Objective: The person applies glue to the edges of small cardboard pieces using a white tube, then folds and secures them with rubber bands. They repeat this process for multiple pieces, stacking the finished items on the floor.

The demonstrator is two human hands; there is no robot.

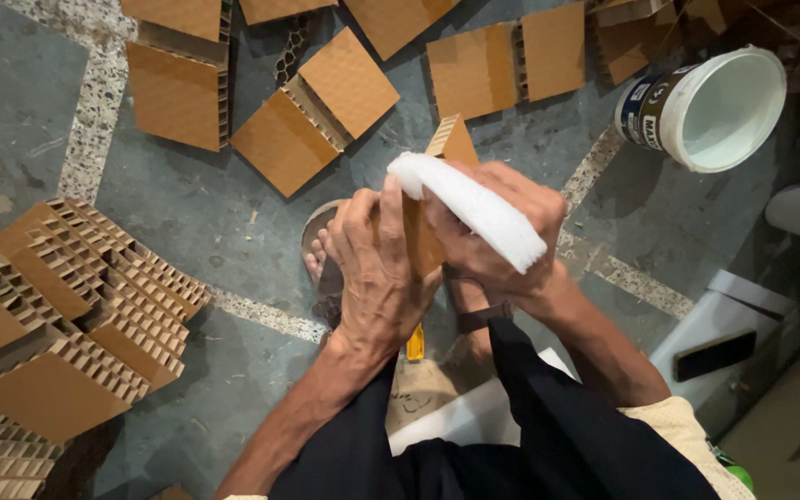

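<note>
We grip a cardboard piece [437,199] upright above the floor [187,213], our left hand [377,278] clamped on its side. Our right hand [497,236] presses a white foam strip [469,208] against it.

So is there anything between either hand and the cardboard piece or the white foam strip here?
Nothing visible. The left hand grips the cardboard piece directly, and the right hand presses the white foam strip straight against it. No other thing lies between hands and pieces.
</note>
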